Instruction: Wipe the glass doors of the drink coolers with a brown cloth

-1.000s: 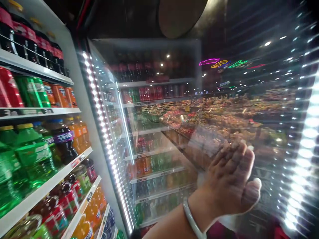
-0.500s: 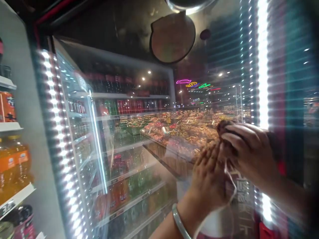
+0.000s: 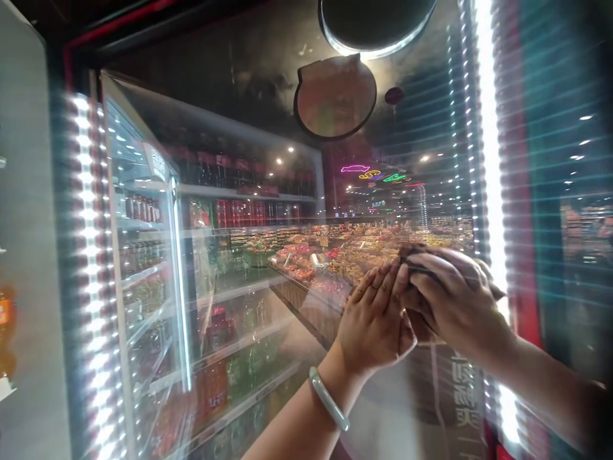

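Note:
A large glass door (image 3: 268,306) with mirror-like reflections fills the middle of the view. My left hand (image 3: 371,326), with a pale bangle (image 3: 329,399) on its wrist, lies against the glass, fingers stretched out. A thin white edge shows beneath its palm; what it belongs to is unclear. Just right of it, touching or nearly touching, my right hand (image 3: 450,297) has its fingers bent over something dark and soft-edged, mostly hidden. Its reflection in the glass blurs the outline, so I cannot name what is held.
Bright LED strips (image 3: 90,275) run down the left, and another light strip (image 3: 491,160) stands right of my hands. An orange drink bottle (image 3: 6,332) sits on a shelf at the far left. Reflected shelves of drinks and heaped goods (image 3: 345,255) show in the glass.
Both hands have moved left across the glass, the left one also slightly up. My view has shifted a little, so the shelf at the left shows less.

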Demonstrator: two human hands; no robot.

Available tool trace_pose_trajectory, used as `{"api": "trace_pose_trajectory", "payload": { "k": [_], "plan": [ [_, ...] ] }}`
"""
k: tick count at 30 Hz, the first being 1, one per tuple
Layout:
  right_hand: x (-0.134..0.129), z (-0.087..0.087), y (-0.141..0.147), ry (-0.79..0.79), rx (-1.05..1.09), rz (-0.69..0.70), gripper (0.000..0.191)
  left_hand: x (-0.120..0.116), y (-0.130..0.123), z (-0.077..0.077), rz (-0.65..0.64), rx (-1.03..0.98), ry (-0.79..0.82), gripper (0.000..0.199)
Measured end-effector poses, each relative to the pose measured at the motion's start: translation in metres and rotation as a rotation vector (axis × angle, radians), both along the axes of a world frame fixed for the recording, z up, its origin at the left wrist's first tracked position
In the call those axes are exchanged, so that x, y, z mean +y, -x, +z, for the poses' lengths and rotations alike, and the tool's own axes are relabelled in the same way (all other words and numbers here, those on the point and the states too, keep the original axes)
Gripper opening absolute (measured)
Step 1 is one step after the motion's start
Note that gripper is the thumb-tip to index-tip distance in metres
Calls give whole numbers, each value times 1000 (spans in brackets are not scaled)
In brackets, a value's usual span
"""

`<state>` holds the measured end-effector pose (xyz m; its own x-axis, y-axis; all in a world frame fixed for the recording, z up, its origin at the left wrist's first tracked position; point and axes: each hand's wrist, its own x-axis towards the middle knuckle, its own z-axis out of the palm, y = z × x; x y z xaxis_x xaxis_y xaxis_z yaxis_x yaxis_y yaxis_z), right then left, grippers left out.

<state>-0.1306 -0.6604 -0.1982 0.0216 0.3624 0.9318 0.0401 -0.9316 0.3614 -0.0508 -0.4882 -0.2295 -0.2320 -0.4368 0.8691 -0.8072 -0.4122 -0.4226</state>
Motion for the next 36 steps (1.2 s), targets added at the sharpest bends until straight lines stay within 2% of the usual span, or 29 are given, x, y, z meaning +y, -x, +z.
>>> {"api": "trace_pose_trajectory", "payload": {
  "k": [3,5,8,10,11,13,15,16,17,19,22,24,25,27,29,31,33,36],
  "plan": [
    [16,15,-26,-60,-77,9,22,-7,-14,-2,48,-4,88,74],
    [20,10,-36,21,-103,54,25,-10,-23,-5,61,-20,161,72],
    [2,-3,-43,228,-61,55,30,-14,-35,-5,75,-32,163,70],
    [-18,7,-48,339,-32,14,31,-17,-40,2,125,0,98,69],
    [-26,21,-53,360,-33,3,31,-20,-41,9,158,22,71,68],
    [-33,57,-65,284,-53,21,31,-26,-45,31,211,54,78,68],
    [-28,92,-81,53,-90,69,32,-31,-50,58,242,71,146,68],
    [-23,103,-88,-18,-113,94,31,-33,-54,72,246,70,189,68],
    [-17,108,-95,-51,-132,114,29,-34,-58,84,251,73,229,67],
    [-12,100,-104,3,-151,128,25,-33,-68,100,255,55,250,67],
    [-22,73,-105,176,-115,83,30,-28,-77,105,276,-48,129,69],
    [-34,69,-102,259,-86,33,37,-25,-79,107,295,-116,50,67],
    [-39,76,-102,271,-80,17,39,-25,-80,111,303,-137,33,66],
    [-41,104,-106,205,-100,15,39,-27,-81,130,316,-146,50,65],
    [-31,139,-114,69,-153,43,40,-29,-83,158,323,-121,110,64],
    [-15,163,-122,-43,-221,72,40,-27,-87,185,331,-88,156,64],
    [-5,165,-125,-69,-263,89,38,-19,-90,200,352,-87,150,64],
    [-18,146,-120,98,-207,61,32,0,-94,199,399,-154,67,64]
  ]
}}
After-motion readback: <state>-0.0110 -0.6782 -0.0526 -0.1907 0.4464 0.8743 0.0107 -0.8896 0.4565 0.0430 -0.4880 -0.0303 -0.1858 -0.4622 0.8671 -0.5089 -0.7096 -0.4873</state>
